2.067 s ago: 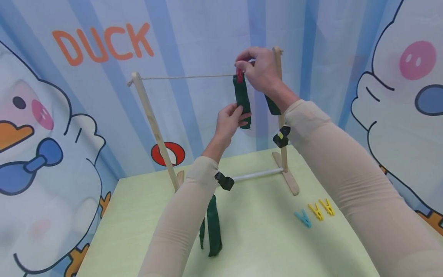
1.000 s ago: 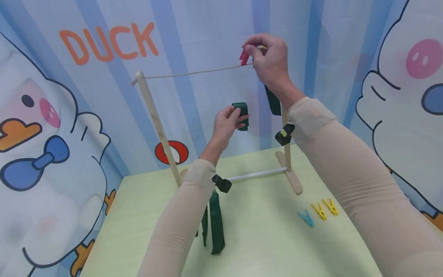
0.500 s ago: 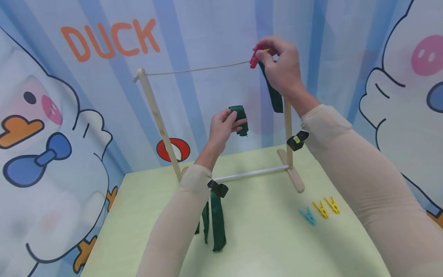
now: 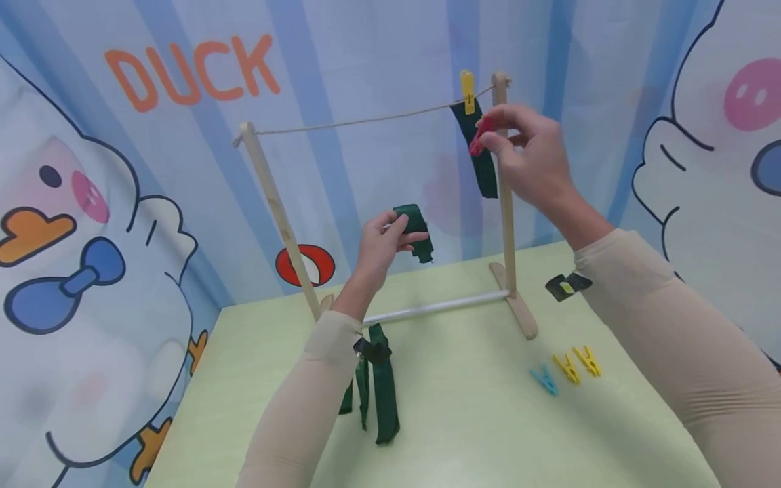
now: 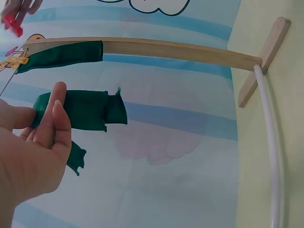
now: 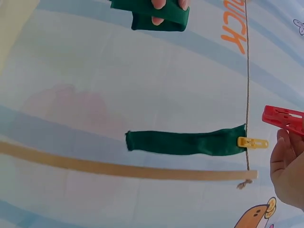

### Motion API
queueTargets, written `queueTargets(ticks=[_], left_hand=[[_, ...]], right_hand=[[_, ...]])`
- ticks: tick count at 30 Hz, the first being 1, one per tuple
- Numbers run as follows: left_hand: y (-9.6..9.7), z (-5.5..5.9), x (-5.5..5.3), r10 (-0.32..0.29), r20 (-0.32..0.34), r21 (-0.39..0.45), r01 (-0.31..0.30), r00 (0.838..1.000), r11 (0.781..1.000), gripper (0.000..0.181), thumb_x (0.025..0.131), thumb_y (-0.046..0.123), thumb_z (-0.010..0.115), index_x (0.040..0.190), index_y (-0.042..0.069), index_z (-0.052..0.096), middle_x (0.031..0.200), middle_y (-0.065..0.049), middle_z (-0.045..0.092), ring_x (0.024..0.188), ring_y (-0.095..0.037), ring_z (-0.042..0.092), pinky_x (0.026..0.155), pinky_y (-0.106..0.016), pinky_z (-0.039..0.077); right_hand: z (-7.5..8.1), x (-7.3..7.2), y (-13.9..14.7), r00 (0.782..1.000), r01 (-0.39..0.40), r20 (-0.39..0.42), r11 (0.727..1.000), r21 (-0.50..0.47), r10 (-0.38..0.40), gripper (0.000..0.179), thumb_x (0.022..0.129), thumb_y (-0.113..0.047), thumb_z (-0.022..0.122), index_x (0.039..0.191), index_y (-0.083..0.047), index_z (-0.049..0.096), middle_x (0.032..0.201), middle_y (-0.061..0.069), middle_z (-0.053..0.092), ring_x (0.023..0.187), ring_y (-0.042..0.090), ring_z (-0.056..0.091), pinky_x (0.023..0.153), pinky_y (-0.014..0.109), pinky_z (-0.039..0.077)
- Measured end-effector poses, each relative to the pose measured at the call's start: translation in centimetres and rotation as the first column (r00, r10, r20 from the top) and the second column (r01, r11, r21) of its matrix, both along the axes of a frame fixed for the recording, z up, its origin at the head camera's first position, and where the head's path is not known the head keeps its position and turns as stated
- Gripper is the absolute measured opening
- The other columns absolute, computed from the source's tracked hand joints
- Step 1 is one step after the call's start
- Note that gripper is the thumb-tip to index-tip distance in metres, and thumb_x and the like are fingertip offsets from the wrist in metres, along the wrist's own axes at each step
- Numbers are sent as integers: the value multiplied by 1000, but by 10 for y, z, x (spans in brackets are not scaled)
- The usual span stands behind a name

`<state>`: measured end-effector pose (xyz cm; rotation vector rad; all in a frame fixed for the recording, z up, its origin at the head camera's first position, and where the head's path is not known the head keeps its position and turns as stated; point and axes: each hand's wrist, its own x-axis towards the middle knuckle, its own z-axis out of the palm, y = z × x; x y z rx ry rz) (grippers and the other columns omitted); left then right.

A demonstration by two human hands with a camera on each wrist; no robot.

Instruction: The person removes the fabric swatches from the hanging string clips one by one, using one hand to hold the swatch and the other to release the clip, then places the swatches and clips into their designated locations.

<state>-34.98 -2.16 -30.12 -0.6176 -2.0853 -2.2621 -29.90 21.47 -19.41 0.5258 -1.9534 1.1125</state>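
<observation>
My left hand [image 4: 379, 251] pinches a folded strip of dark green cloth [image 4: 417, 227], held in the air below the line; in the left wrist view its frayed ends stick out past the fingers. Between thumb and fingers of my right hand [image 4: 532, 154] is a red clothespin [image 4: 481, 137], off the line and in front of the right post. Behind it another green cloth strip [image 4: 486, 173] hangs from the string [image 4: 360, 123], clamped by a yellow clothespin [image 4: 468, 93].
The string runs between two wooden posts [image 4: 274, 203], joined low down by a white rod [image 4: 439, 307]. On the table [image 4: 464, 420] lie more green strips [image 4: 384, 400] under my left forearm, and a blue clothespin [image 4: 545, 379] beside two yellow clothespins [image 4: 567, 369] at right.
The red clothespin came off the line, freeing the second strip, which now hangs folded in my left hand. Both hands have lowered; the right one has moved right with the clothespin.
</observation>
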Motion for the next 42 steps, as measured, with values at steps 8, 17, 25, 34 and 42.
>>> queueTargets(ticks=[8, 17, 25, 34, 42], left_hand=[[-9, -23, 15, -12, 39, -25, 13, 999, 1000, 23, 105, 23, 55, 91, 6, 50, 56, -5, 48, 90, -21, 74, 77, -31, 55], [-20, -60, 35, -43, 99, -21, 45, 994, 999, 21, 104, 24, 56, 98, 5, 51, 57, -3, 56, 89, -20, 74, 76, -31, 55], [-28, -85, 53, -23, 176, -66, 35, 984, 997, 23, 105, 24, 55, 96, 3, 49, 55, -4, 52, 87, -21, 74, 74, -31, 54], [-32, -121, 53, 19, 271, -153, 23, 962, 988, 24, 104, 22, 55, 104, -1, 51, 58, -4, 60, 82, -22, 75, 68, -28, 54], [-36, -147, 56, 116, 309, -304, -17, 944, 953, 29, 104, 23, 56, 106, -6, 55, 58, -1, 56, 55, -14, 64, 55, -28, 39]], right_hand=[[-42, 36, 40, 997, 68, -26, 998, 9, -67, 24, 94, -3, 68, 117, 1, 68, 109, 13, 69, 96, -2, 61, 80, 13, 48], [-97, 55, 81, 983, 163, 68, 984, 73, -168, 24, 95, -4, 67, 118, 4, 67, 108, 17, 68, 94, -15, 53, 79, 6, 41], [-151, 69, 122, 884, 215, 360, 944, 252, -298, 32, 100, -19, 62, 121, 6, 64, 107, 24, 68, 95, 20, 64, 71, 17, 48], [-201, 67, 151, 607, -40, 715, 885, 465, -348, 35, 95, -30, 67, 86, 4, 71, 74, 10, 65, 70, 29, 56, 58, 39, 46], [-225, 62, 163, 425, -76, 813, 879, 470, -398, 35, 88, -29, 75, 78, 5, 72, 64, 2, 59, 62, 20, 51, 57, 34, 44]])
